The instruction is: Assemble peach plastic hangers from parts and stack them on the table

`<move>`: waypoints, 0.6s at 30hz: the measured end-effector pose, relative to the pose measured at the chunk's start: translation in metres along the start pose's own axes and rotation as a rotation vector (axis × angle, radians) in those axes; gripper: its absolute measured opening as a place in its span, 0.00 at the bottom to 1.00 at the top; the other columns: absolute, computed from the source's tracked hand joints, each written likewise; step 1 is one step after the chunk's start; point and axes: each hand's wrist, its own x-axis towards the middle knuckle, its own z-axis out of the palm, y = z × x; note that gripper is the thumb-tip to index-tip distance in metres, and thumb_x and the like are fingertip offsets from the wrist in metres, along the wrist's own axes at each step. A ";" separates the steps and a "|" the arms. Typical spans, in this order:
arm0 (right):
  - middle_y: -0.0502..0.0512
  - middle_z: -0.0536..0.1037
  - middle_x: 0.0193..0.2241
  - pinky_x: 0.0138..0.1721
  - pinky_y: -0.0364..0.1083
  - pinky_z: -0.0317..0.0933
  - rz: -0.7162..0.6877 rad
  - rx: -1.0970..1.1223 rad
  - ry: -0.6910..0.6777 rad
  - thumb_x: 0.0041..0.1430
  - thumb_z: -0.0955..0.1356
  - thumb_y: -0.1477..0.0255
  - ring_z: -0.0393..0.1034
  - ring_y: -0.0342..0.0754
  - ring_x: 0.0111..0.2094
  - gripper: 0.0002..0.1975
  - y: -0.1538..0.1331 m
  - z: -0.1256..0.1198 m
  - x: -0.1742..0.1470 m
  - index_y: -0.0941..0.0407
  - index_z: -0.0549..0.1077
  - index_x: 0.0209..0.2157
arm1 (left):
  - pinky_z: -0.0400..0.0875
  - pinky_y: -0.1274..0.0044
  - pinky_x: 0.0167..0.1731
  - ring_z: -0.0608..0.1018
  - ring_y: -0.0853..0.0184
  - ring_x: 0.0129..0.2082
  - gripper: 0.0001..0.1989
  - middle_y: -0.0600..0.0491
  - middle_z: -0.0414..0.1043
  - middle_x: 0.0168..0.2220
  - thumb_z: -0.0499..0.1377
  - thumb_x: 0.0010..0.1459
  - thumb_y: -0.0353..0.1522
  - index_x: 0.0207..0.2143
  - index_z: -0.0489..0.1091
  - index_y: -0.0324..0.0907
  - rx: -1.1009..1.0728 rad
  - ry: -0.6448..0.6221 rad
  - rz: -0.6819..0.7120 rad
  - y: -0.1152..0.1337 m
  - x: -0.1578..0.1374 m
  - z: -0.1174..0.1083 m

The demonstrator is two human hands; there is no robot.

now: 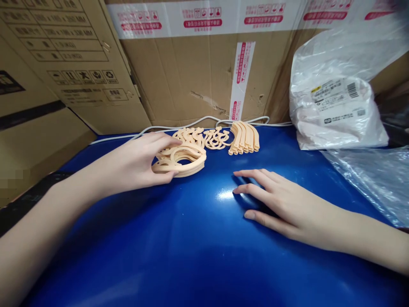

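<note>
My left hand (137, 160) is wrapped round the left end of a stack of beige, curved plastic-looking parts (195, 165) with open middles. The thumb lies along the near side, and the other fingers reach over the far side. Just behind are small beige curly pieces (191, 135) and a cluster of beige ring-shaped pieces (216, 138). Beside these, several long curved beige strips (245, 137) lie in a row. Over the blue tabletop (191, 238), at the right, my right hand (281, 200) holds nothing, its fingers spread and pointing left.
Cardboard boxes (191, 76) wall off the back and left. A white cable (153, 128) runs along the far table edge. At the back right stands a white plastic bag (338, 106) with printed labels, and clear plastic film (377, 179) lies in front of it.
</note>
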 end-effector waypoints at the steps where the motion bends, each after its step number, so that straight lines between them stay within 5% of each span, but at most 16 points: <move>1: 0.63 0.63 0.59 0.54 0.56 0.61 0.002 0.000 -0.002 0.68 0.59 0.61 0.59 0.55 0.59 0.17 0.001 0.001 0.000 0.53 0.66 0.52 | 0.70 0.67 0.48 0.75 0.53 0.50 0.29 0.46 0.71 0.52 0.58 0.54 0.45 0.56 0.64 0.43 -0.008 0.006 -0.003 -0.001 0.000 0.000; 18: 0.60 0.66 0.57 0.52 0.55 0.64 -0.015 -0.044 0.018 0.69 0.58 0.60 0.63 0.53 0.56 0.17 0.003 0.003 -0.001 0.52 0.67 0.52 | 0.72 0.64 0.52 0.75 0.51 0.51 0.33 0.45 0.71 0.55 0.60 0.52 0.43 0.59 0.62 0.41 -0.061 -0.027 -0.021 -0.012 0.000 0.008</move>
